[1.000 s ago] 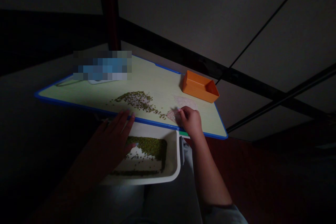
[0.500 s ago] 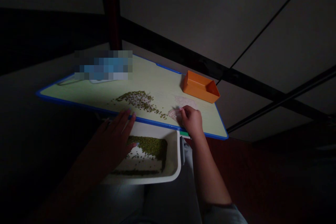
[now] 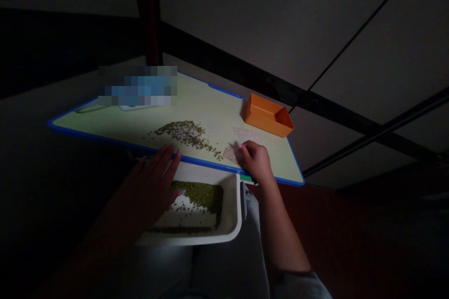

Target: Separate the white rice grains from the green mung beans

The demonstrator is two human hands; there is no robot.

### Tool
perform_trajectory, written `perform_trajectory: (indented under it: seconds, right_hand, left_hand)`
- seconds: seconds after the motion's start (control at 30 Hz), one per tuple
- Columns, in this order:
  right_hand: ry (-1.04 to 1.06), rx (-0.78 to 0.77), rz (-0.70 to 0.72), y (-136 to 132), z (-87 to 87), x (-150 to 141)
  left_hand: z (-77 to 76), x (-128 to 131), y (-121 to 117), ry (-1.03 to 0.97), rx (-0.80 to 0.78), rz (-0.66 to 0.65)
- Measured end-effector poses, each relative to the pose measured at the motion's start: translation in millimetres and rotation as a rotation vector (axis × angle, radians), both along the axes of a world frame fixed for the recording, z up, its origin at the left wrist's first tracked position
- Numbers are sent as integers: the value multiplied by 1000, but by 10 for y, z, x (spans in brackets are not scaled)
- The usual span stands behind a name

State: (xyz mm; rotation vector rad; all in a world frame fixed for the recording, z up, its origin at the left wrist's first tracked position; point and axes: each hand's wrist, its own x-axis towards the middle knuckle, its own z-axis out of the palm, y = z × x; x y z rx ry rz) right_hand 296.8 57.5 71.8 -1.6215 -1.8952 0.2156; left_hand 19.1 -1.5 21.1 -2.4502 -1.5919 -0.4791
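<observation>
My left hand (image 3: 152,189) is open, fingers spread, with its fingertips at the blue front edge of a pale yellow board (image 3: 206,103) and its thumb over a white tub (image 3: 231,215). Inside the tub lie many small green beans (image 3: 205,196). On the board, a loose heap of green beans mixed with paler bits (image 3: 184,133) trails toward the right. My right hand (image 3: 257,161) is closed in a pinch beside a small pale pinkish patch (image 3: 232,154); what its fingertips hold is too small to make out. Another pale patch (image 3: 248,135) lies just behind it.
An orange open box (image 3: 268,116) stands at the board's back right corner. A blurred-out blue and white object (image 3: 143,91) sits at the back left. The tub is below the front edge, above my lap. Dark panels (image 3: 280,23) rise behind the board.
Very little differs. Both hands keep almost the same places, the right one still pinching beside the pale patch.
</observation>
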Motion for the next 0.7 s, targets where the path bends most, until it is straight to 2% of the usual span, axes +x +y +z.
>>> perform_trajectory:
  seconds: [0.37,0.7]
  right_hand:
    - [-9,-11,100,-35,31,-47]
    - [-33,20,20,0,27,-54]
  left_hand:
    - [-3,1,-4,-48,20,-6]
    - [11,6,2,-39,-9,9]
